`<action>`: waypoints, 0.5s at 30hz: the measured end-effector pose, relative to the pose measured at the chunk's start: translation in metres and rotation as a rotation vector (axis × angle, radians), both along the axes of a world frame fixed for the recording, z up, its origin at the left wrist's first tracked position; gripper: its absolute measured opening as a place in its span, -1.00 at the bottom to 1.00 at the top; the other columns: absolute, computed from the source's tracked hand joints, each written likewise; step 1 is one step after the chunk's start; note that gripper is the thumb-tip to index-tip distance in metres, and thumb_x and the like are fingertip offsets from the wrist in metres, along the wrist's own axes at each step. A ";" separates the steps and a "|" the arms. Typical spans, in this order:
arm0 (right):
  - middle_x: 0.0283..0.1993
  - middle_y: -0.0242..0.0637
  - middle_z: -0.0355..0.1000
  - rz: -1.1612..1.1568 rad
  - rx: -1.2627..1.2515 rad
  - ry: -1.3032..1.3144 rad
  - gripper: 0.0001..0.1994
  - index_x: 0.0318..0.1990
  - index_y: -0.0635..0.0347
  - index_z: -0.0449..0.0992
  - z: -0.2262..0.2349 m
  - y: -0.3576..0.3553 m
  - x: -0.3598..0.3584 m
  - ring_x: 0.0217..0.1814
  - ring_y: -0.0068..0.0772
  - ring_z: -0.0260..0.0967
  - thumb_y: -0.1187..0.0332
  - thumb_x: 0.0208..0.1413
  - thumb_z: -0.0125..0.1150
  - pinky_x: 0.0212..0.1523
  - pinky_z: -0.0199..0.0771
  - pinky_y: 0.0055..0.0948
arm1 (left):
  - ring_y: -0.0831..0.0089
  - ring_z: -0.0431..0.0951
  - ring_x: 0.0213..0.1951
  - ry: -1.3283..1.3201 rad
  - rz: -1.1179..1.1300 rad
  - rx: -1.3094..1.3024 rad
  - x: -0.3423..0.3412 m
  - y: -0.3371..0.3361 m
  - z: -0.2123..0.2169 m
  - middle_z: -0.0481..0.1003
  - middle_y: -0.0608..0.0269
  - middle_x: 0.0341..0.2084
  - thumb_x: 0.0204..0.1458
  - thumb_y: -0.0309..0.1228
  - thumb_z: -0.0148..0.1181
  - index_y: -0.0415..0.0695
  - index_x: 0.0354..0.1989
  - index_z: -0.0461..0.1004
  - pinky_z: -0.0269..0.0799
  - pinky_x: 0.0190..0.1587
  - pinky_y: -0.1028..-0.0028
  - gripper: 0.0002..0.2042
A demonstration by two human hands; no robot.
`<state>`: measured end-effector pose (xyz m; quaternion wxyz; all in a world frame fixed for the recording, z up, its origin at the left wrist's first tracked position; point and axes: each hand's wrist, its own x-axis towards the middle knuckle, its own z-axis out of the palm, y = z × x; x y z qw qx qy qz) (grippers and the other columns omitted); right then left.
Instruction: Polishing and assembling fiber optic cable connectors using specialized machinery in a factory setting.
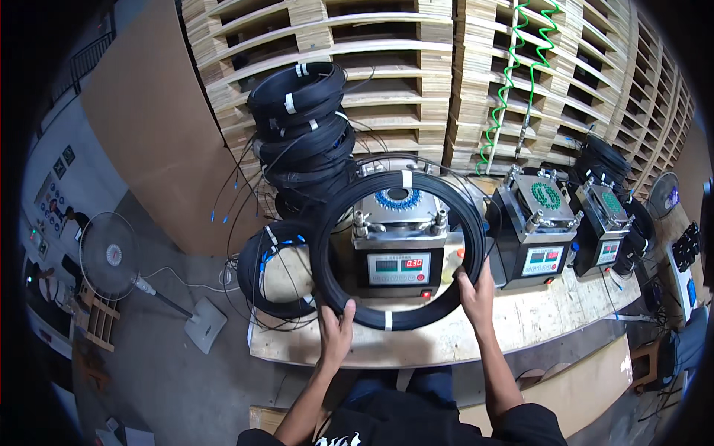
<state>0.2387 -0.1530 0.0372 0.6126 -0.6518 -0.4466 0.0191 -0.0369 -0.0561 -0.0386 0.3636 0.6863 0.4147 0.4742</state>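
Observation:
A large coil of black cable (425,319), bound with white tape at top and bottom, is held upright before me. My left hand (337,331) grips its lower left side, with the thumb on the near face. On the lower right side, my right hand (476,296) is closed around the same coil. Through the ring shows a bench-top machine (363,241) with a red-lit display. A circle of blue connectors (381,199) sits on its metal top. Another black coil (249,279) with blue-tipped ends lies on the workbench (327,346), left of the held one.
A tall stack of black cable coils (309,149) rises behind the bench. Two similar machines (539,260) (606,249) with green connectors stand to the right. Wooden pallets (387,63) form the back wall, with a green coiled hose (510,74). A standing fan (111,255) is at left.

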 end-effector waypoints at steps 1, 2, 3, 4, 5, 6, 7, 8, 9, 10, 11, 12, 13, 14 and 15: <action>-0.47 -0.09 0.46 -0.006 -0.005 -0.033 -0.68 0.05 0.35 0.33 0.002 -0.014 -0.008 -0.47 -0.27 0.47 0.45 0.17 0.16 -0.44 0.39 -0.33 | 0.01 0.40 -0.09 0.022 -0.023 -0.017 -0.010 -0.018 0.013 0.38 -0.13 -0.12 0.29 -0.19 0.15 -0.40 0.06 0.29 0.33 0.04 0.18 -0.55; -0.50 -0.08 0.46 0.037 -0.080 0.010 -0.69 0.03 0.35 0.33 -0.004 -0.031 -0.014 -0.49 -0.25 0.49 0.45 0.16 0.18 -0.46 0.40 -0.31 | -0.02 0.42 -0.13 0.091 -0.015 -0.038 -0.023 -0.038 0.022 0.39 -0.14 -0.17 0.29 -0.19 0.16 -0.39 0.01 0.30 0.35 -0.01 0.17 -0.57; -0.56 -0.10 0.45 0.044 -0.180 0.064 -0.70 -0.01 0.35 0.33 -0.004 -0.048 -0.024 -0.56 -0.21 0.48 0.44 0.15 0.19 -0.50 0.39 -0.29 | -0.05 0.44 -0.16 0.162 -0.008 -0.061 -0.035 -0.057 0.027 0.40 -0.14 -0.21 0.28 -0.19 0.17 -0.38 -0.05 0.31 0.37 -0.06 0.17 -0.58; -0.58 -0.09 0.44 0.046 -0.254 0.123 -0.70 -0.03 0.36 0.33 -0.008 -0.063 -0.034 -0.58 -0.18 0.47 0.43 0.15 0.20 -0.52 0.38 -0.28 | -0.12 0.46 -0.16 0.242 0.011 -0.079 -0.048 -0.074 0.028 0.41 -0.18 -0.23 0.25 -0.18 0.20 -0.37 -0.10 0.32 0.37 -0.11 0.14 -0.59; -0.60 -0.09 0.43 0.047 -0.322 0.175 -0.70 -0.05 0.38 0.32 -0.012 -0.079 -0.044 -0.61 -0.15 0.46 0.42 0.15 0.21 -0.54 0.38 -0.27 | -0.16 0.46 -0.22 0.238 0.007 -0.061 -0.059 -0.090 0.022 0.42 -0.16 -0.28 0.22 -0.18 0.23 -0.36 -0.13 0.35 0.38 -0.14 0.10 -0.59; -0.61 -0.05 0.43 0.035 -0.350 0.129 -0.70 -0.06 0.38 0.33 -0.025 -0.093 -0.049 -0.61 -0.07 0.46 0.40 0.14 0.20 -0.56 0.36 -0.25 | -0.18 0.47 -0.23 0.275 -0.005 -0.073 -0.069 -0.104 0.014 0.43 -0.17 -0.29 0.20 -0.17 0.24 -0.36 -0.15 0.36 0.37 -0.15 0.07 -0.59; -0.61 0.00 0.42 0.020 -0.477 0.155 -0.69 -0.06 0.37 0.34 -0.034 -0.108 -0.053 -0.57 0.01 0.48 0.37 0.13 0.19 -0.51 0.39 -0.18 | -0.19 0.48 -0.24 0.311 -0.016 -0.085 -0.077 -0.114 0.009 0.44 -0.19 -0.31 0.18 -0.15 0.26 -0.36 -0.17 0.37 0.37 -0.16 0.04 -0.58; -0.59 0.02 0.44 0.009 -0.545 0.175 -0.67 -0.07 0.40 0.36 -0.042 -0.121 -0.058 -0.52 0.04 0.50 0.34 0.11 0.19 -0.45 0.43 -0.16 | -0.19 0.48 -0.24 0.318 -0.019 -0.099 -0.083 -0.122 0.010 0.44 -0.19 -0.31 0.18 -0.15 0.26 -0.36 -0.17 0.37 0.37 -0.16 0.04 -0.58; -0.57 0.05 0.46 -0.002 -0.612 0.194 -0.64 -0.08 0.43 0.37 -0.049 -0.130 -0.062 -0.48 0.06 0.53 0.30 0.09 0.19 -0.40 0.46 -0.14 | -0.20 0.49 -0.24 0.414 -0.035 -0.195 -0.088 -0.131 0.011 0.45 -0.21 -0.32 0.15 -0.12 0.27 -0.38 -0.21 0.39 0.37 -0.16 0.03 -0.54; -0.57 0.05 0.46 -0.003 -0.623 0.199 -0.64 -0.08 0.43 0.37 -0.055 -0.136 -0.065 -0.48 0.06 0.53 0.30 0.09 0.19 -0.40 0.46 -0.14 | -0.22 0.49 -0.24 0.508 -0.052 -0.290 -0.093 -0.137 0.011 0.46 -0.23 -0.34 0.12 -0.08 0.29 -0.39 -0.25 0.40 0.37 -0.16 0.02 -0.51; -0.53 0.09 0.49 -0.001 -0.705 0.262 -0.62 -0.11 0.48 0.39 -0.061 -0.140 -0.067 -0.43 0.09 0.55 0.28 0.07 0.18 -0.34 0.49 -0.12 | -0.22 0.49 -0.24 0.509 -0.052 -0.299 -0.097 -0.140 0.009 0.46 -0.23 -0.34 0.12 -0.08 0.29 -0.39 -0.25 0.40 0.37 -0.16 0.02 -0.51; -0.49 0.13 0.51 0.001 -0.785 0.323 -0.59 -0.14 0.52 0.42 -0.067 -0.144 -0.067 -0.38 0.11 0.56 0.25 0.05 0.18 -0.27 0.52 -0.10 | -0.22 0.50 -0.22 0.566 -0.054 -0.346 -0.101 -0.142 0.005 0.47 -0.25 -0.33 0.10 -0.04 0.29 -0.41 -0.28 0.42 0.38 -0.15 0.02 -0.48; -0.49 0.13 0.51 0.001 -0.789 0.322 -0.59 -0.14 0.52 0.42 -0.079 -0.146 -0.067 -0.38 0.11 0.56 0.25 0.05 0.18 -0.27 0.52 -0.10 | -0.23 0.51 -0.19 0.621 -0.056 -0.393 -0.104 -0.142 0.001 0.48 -0.28 -0.32 0.07 0.00 0.28 -0.42 -0.32 0.43 0.38 -0.15 0.02 -0.44; -0.47 0.15 0.53 0.013 -0.863 0.362 -0.58 -0.17 0.55 0.44 -0.089 -0.146 -0.067 -0.36 0.13 0.57 0.23 0.04 0.18 -0.24 0.53 -0.10 | -0.23 0.51 -0.19 0.618 -0.054 -0.396 -0.106 -0.143 -0.005 0.48 -0.28 -0.32 0.07 0.00 0.28 -0.42 -0.32 0.43 0.38 -0.15 0.02 -0.44; -0.44 0.16 0.54 0.024 -0.935 0.401 -0.56 -0.20 0.59 0.46 -0.095 -0.147 -0.066 -0.33 0.14 0.58 0.22 0.03 0.18 -0.22 0.54 -0.10 | -0.23 0.51 -0.17 0.653 -0.046 -0.422 -0.107 -0.142 -0.013 0.48 -0.29 -0.31 0.07 0.02 0.27 -0.42 -0.33 0.45 0.39 -0.13 0.02 -0.43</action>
